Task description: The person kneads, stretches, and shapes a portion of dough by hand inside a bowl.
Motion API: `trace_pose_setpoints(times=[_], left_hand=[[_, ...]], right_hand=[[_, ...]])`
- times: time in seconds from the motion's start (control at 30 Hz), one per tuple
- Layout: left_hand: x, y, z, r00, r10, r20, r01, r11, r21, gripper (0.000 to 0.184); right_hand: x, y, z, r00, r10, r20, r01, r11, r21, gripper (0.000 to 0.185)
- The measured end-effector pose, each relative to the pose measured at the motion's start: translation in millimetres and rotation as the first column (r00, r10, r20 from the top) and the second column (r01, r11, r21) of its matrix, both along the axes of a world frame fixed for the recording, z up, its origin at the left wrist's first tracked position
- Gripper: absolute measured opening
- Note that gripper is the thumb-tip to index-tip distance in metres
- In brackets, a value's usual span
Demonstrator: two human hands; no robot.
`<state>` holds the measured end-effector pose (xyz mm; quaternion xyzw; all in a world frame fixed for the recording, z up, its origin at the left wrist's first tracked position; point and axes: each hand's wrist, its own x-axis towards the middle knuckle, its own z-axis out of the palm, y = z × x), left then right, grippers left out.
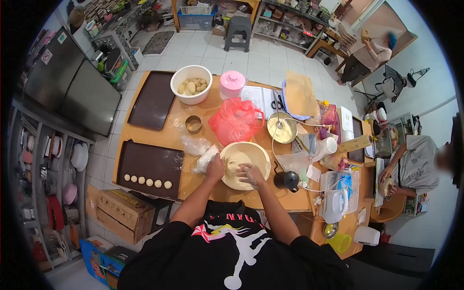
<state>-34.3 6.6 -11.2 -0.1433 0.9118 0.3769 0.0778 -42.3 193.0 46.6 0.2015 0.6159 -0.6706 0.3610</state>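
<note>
My left hand [216, 167] is at the left rim of a cream mixing bowl [267, 166], its fingers closed against the edge. Inside the bowl lies pale dough [237, 157] with a floury look. Over the dough on the right side is my right hand [249, 175], dusted with flour, its fingers stretched out and apart. A clear plastic bag with white contents [207, 158] sits just beside my left hand. Further left, several small dough balls [150, 182] stand in a row on a dark baking tray [154, 159].
Behind the bowl is a red plastic bag [237, 121]. A white tub of round pieces [186, 100], a ring cutter [193, 124], a second tray [152, 101] and a metal bowl [282, 128] share the table. A dark jug [287, 181] stands right. Two other people are at the right.
</note>
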Motion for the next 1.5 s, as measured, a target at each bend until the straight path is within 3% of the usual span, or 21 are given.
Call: trace_pose_setpoints(times=[0.07, 0.13, 0.2, 0.3, 0.4, 0.5, 0.6, 0.7, 0.73, 0.83, 0.93, 1.03, 1.33, 1.5], left_hand=[[0.5, 0.7, -0.6, 1.0, -0.003, -0.003, 0.003, 1.0, 0.005, 0.034], [0.4, 0.2, 0.7, 1.0, -0.007, -0.002, 0.007, 1.0, -0.005, 0.033], [0.8, -0.1, 3.1, 1.0, -0.012, -0.018, 0.012, 1.0, -0.005, 0.033], [1.7, -1.3, 4.3, 0.999, -0.017, -0.035, 0.016, 1.0, -0.011, 0.033], [-0.7, 0.4, 1.6, 1.0, -0.011, -0.018, 0.011, 1.0, -0.005, 0.033], [-0.1, -0.7, 3.8, 1.0, 0.006, -0.008, -0.006, 1.0, -0.006, 0.033], [0.7, 2.3, 5.9, 0.999, 0.023, 0.023, -0.023, 1.0, 0.009, 0.034], [-0.8, 0.2, 6.5, 1.0, 0.019, 0.023, -0.019, 1.0, 0.005, 0.035], [-0.1, 1.8, 5.8, 1.0, 0.015, 0.018, -0.015, 1.0, 0.003, 0.035], [-0.6, 1.8, 1.7, 0.999, 0.009, 0.032, -0.009, 1.0, 0.011, 0.035], [-0.4, 1.9, 0.0, 1.0, 0.009, -0.001, -0.009, 1.0, 0.005, 0.035], [0.7, 1.5, 5.4, 1.0, 0.003, -0.005, -0.003, 1.0, 0.005, 0.034], [1.1, 0.3, 7.3, 1.0, -0.01, 0.008, 0.009, 1.0, 0.018, 0.032], [0.8, -0.9, -2.6, 1.0, -0.006, -0.013, 0.006, 1.0, 0.03, 0.033]], right_hand=[[-11.5, 12.9, -26.0, 0.991, 0.026, -0.131, 0.0, 0.981, 0.192, 0.029], [-31.5, 23.5, -79.4, 0.904, 0.279, -0.323, -0.127, 0.899, 0.42, 0.03], [-47.6, 20.5, -90.5, 0.689, 0.555, -0.467, -0.182, 0.756, 0.629, 0.033], [-51.3, -12.3, -81.1, 0.627, 0.67, -0.397, -0.23, 0.647, 0.727, 0.035], [-37.3, -35.8, -61.2, 0.448, 0.784, -0.429, -0.187, 0.551, 0.813, 0.032], [-29.5, -34.2, -22.8, 0.322, 0.859, -0.399, -0.303, 0.492, 0.816, 0.028], [-11.0, -24.3, 12.0, 0.216, 0.933, -0.289, -0.352, 0.35, 0.868, 0.027], [15.3, 1.6, 17.4, 0.207, 0.95, -0.234, -0.358, 0.297, 0.885, 0.023], [20.4, 6.4, 19.6, 0.265, 0.937, -0.23, -0.395, 0.323, 0.86, 0.018], [34.8, 12.1, -0.9, 0.275, 0.937, -0.216, -0.281, 0.293, 0.914, 0.017], [29.6, -4.3, -15.8, 0.312, 0.946, -0.087, -0.276, 0.177, 0.945, 0.019], [23.3, -19.5, -20.2, 0.327, 0.94, -0.093, -0.252, 0.182, 0.95, 0.019], [19.6, -49.3, -30.6, 0.637, 0.762, -0.113, -0.203, 0.307, 0.93, 0.025], [3.2, -41.2, -50.0, 0.728, 0.68, -0.089, -0.322, 0.453, 0.831, 0.03]])
